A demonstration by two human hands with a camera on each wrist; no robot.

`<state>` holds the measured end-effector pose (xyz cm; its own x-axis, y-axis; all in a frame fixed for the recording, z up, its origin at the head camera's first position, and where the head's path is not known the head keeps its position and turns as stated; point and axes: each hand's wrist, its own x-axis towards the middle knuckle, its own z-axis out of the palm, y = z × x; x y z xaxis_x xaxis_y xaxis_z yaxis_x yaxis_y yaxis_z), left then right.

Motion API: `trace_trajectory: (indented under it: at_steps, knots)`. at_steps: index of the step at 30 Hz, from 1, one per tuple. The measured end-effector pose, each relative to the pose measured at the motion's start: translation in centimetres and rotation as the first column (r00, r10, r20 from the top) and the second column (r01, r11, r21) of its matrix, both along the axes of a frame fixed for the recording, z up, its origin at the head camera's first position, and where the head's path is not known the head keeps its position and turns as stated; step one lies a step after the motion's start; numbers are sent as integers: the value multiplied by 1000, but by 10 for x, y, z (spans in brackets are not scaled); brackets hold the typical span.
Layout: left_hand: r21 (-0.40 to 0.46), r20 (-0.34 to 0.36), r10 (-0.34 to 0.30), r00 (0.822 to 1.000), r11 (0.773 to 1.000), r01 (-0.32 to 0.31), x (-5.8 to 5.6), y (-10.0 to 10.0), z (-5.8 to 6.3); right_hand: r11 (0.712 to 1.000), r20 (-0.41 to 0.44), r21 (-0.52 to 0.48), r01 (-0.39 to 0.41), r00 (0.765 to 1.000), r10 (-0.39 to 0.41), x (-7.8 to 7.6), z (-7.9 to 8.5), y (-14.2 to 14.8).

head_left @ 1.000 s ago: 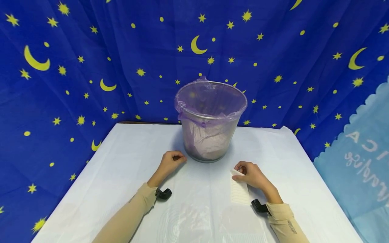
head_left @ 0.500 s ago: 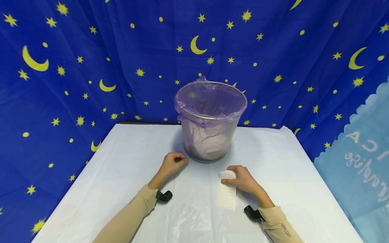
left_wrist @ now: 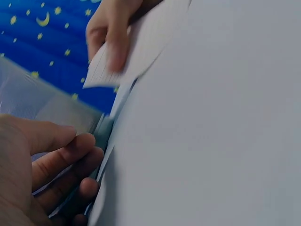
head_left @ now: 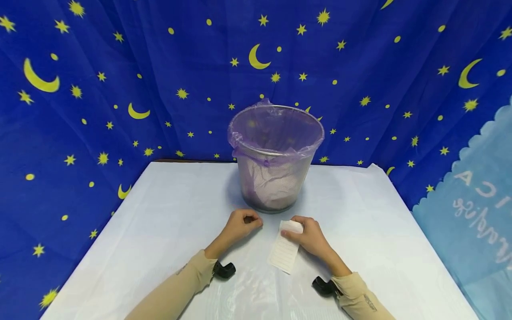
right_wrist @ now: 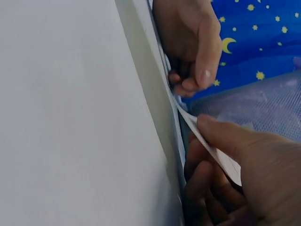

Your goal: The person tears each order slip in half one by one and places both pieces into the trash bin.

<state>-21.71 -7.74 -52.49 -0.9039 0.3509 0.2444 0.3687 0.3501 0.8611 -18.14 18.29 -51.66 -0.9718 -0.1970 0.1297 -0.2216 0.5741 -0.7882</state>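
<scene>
A narrow strip of white lined paper [head_left: 285, 254] is pinched at its upper end by my right hand [head_left: 314, 238], thumb on its near face. The strip slants down toward the middle of the white table. In the right wrist view the paper [right_wrist: 229, 165] shows nearly edge-on between thumb and fingers. My left hand [head_left: 238, 227] is just left of the strip, in front of the bin, with fingers loosely curled. The left wrist view shows nothing held between the left thumb and fingertips [left_wrist: 84, 141].
A mesh waste bin [head_left: 276, 182] lined with a purple plastic bag [head_left: 256, 133] stands behind both hands. White sheeting covers the table [head_left: 180, 191]. A blue curtain [head_left: 208, 66] with moons and stars hangs behind, and a light blue cloth [head_left: 472, 222] is at the right.
My right hand has carried the paper leftward to the middle, and the strip has tilted. My left hand has shifted right and slightly nearer to me.
</scene>
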Motion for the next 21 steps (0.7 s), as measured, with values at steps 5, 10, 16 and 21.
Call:
trace_trajectory:
  at_steps: [5,10,16,21]
  knots:
    - [-9,-53,-69,996,998,68,12,14,2,998,-42,-51,24,999,-27,1,-3,-3]
    - [-32,-105,-100,989,995,97,19,20,3,994,-72,-102,50,996,-57,0,-4,-4]
    - [-55,-109,-117,987,992,112,22,24,2,990,-102,-129,57,992,-71,0,-4,-5]
    - [-39,-61,-137,989,990,135,24,27,3,984,-104,-160,78,990,-95,1,-5,-5]
